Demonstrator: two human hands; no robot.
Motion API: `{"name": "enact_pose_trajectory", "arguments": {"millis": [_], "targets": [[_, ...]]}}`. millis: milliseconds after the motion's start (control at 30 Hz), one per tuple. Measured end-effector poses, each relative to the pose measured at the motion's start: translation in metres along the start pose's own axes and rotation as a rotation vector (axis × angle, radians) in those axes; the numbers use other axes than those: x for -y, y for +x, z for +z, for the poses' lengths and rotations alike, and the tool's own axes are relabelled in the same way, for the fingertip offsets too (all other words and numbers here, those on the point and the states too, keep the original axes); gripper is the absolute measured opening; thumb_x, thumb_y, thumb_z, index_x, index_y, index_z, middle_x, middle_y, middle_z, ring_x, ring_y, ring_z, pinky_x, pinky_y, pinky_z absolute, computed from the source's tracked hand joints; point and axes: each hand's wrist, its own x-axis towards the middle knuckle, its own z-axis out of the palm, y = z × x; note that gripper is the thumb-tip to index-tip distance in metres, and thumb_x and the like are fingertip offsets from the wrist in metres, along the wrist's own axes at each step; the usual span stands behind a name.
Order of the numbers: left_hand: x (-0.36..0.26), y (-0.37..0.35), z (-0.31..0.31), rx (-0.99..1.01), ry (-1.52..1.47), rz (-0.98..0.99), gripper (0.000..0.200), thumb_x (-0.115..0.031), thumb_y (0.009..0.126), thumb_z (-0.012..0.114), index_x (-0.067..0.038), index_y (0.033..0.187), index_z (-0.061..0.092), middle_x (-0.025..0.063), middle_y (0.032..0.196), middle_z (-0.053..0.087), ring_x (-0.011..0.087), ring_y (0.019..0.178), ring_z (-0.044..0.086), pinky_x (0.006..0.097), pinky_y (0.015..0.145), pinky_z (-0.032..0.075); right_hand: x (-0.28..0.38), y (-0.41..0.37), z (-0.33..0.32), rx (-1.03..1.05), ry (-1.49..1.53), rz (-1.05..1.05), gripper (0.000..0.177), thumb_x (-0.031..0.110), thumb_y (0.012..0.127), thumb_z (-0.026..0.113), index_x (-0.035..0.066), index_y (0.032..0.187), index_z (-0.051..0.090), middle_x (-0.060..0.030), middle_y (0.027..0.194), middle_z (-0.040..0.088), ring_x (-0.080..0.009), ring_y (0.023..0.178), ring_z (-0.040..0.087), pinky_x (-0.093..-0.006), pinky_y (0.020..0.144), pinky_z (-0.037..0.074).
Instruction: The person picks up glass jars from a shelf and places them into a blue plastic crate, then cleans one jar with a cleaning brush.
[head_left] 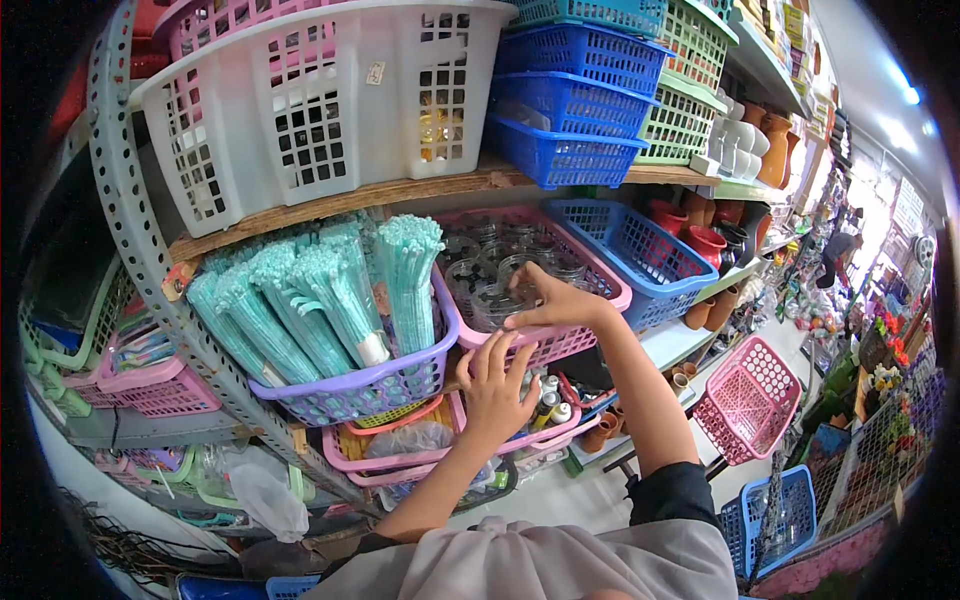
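Note:
A pink basket [590, 335] on the shelf holds several clear round containers [495, 300]. My right hand [550, 302] reaches over its front rim, thumb and fingers curved around the edge of one clear container. My left hand [495, 385] is just in front of the basket's near corner, its fingers spread and pointing up, with nothing seen in it. To the left, a purple basket [365, 392] is filled with bundles of teal glittery stems [310, 300].
Overhead are a large white basket [375, 110] and stacked blue baskets [575, 100]. A blue basket [650, 265] stands right of the pink one. Below is a pink tray [390, 470]. A metal post [160, 250] rises at left. An empty pink basket [748, 400] stands lower right.

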Motion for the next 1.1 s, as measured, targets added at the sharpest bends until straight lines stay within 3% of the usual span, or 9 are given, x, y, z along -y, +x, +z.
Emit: {"name": "enact_pose_trajectory", "arguments": {"millis": [133,300,400,467,767,900,967,1100], "targets": [[-0.005,0.0,0.003,-0.026,0.021,-0.034,0.044,-0.026,0.078,0.064,-0.013,0.12,0.058,0.0118,0.131,0.046,0.0274,0.126,0.04,0.0496,0.1,0.026,0.004,0.003,0.009,-0.002,0.028,-0.012,0.079,0.047,0.075,0.078,-0.005,0.121,0.041,-0.0239,0.117,0.052,-0.0298,0.118,0.049,-0.0362,0.102,0.038],[-0.005,0.0,0.006,-0.049,0.008,-0.059,0.039,-0.026,0.078,0.067,-0.01,0.111,0.055,0.0122,0.128,0.048,0.0286,0.125,0.041,0.0502,0.1,0.026,0.01,-0.007,0.013,-0.031,0.083,-0.051,0.081,0.044,0.073,0.08,-0.005,0.125,0.041,-0.0237,0.123,0.051,-0.0317,0.12,0.049,-0.0379,0.103,0.038],[0.001,-0.002,0.007,-0.064,-0.004,-0.038,0.039,-0.025,0.078,0.067,-0.008,0.11,0.053,0.0121,0.129,0.048,0.0283,0.125,0.042,0.0496,0.099,0.026,0.006,-0.007,0.012,-0.103,0.157,-0.19,0.07,0.042,0.078,0.077,-0.001,0.122,0.043,-0.0192,0.12,0.054,-0.0287,0.117,0.05,-0.0354,0.1,0.038],[0.002,-0.002,0.006,-0.069,-0.003,-0.033,0.038,-0.025,0.078,0.067,-0.008,0.11,0.053,0.0121,0.129,0.047,0.0283,0.124,0.042,0.0494,0.099,0.026,0.017,-0.01,0.01,-0.056,0.069,-0.046,0.066,0.039,0.077,0.078,-0.001,0.12,0.047,-0.0185,0.12,0.054,-0.0281,0.117,0.05,-0.0352,0.101,0.037],[-0.007,0.001,0.005,-0.058,-0.018,-0.065,0.037,-0.023,0.078,0.066,-0.007,0.109,0.054,0.0131,0.13,0.048,0.0296,0.125,0.042,0.0492,0.099,0.027,-0.002,0.004,0.013,-0.076,0.098,-0.162,0.072,0.036,0.076,0.08,-0.003,0.123,0.043,-0.0213,0.121,0.053,-0.0282,0.121,0.048,-0.037,0.104,0.036],[-0.01,0.001,0.005,-0.05,0.001,-0.078,0.038,-0.023,0.078,0.066,-0.007,0.11,0.054,0.013,0.13,0.048,0.0297,0.126,0.041,0.0497,0.1,0.026,-0.002,0.006,0.011,-0.039,0.054,-0.142,0.075,0.038,0.076,0.079,-0.004,0.125,0.041,-0.022,0.122,0.052,-0.0285,0.123,0.047,-0.0368,0.105,0.035],[-0.008,0.0,0.006,-0.049,-0.001,-0.074,0.038,-0.023,0.078,0.066,-0.007,0.11,0.054,0.0129,0.13,0.048,0.0296,0.126,0.041,0.0498,0.1,0.026,0.001,0.002,0.011,-0.007,0.067,-0.011,0.075,0.039,0.076,0.079,-0.004,0.124,0.041,-0.0224,0.123,0.052,-0.0291,0.121,0.048,-0.0362,0.104,0.036],[-0.009,0.0,0.006,-0.052,-0.014,-0.079,0.039,-0.023,0.078,0.066,-0.008,0.112,0.055,0.0126,0.131,0.048,0.0292,0.127,0.041,0.0501,0.101,0.025,-0.001,0.007,0.01,0.041,0.037,-0.029,0.077,0.044,0.076,0.077,-0.004,0.123,0.041,-0.0226,0.123,0.052,-0.03,0.118,0.049,-0.0355,0.103,0.036]]}}
